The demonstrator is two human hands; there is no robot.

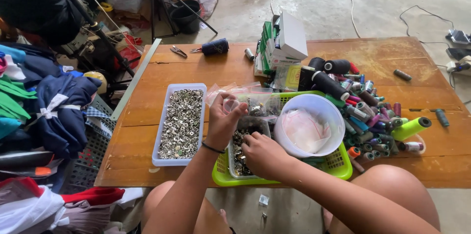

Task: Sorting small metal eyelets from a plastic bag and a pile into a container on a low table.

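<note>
right hand (262,153): nearest, knuckles up, fingers curled down into the small clear tray (239,158) of metal snaps, pinching among them; what it grips I cannot tell
left hand (224,116): raised just above, fingertips closed on a small clear bag (231,105)
green basket (338,164): on the desk (373,62), carrying the tray and a white bowl (308,125)
progress: bagging looks partly done; filled bags (257,109) lie behind, yet the long tray (179,123) remains full

Small clear bag (230,104) — pinched upright — above a clear tray (244,151) of metal fasteners (inside green basket (338,165)).
</note>
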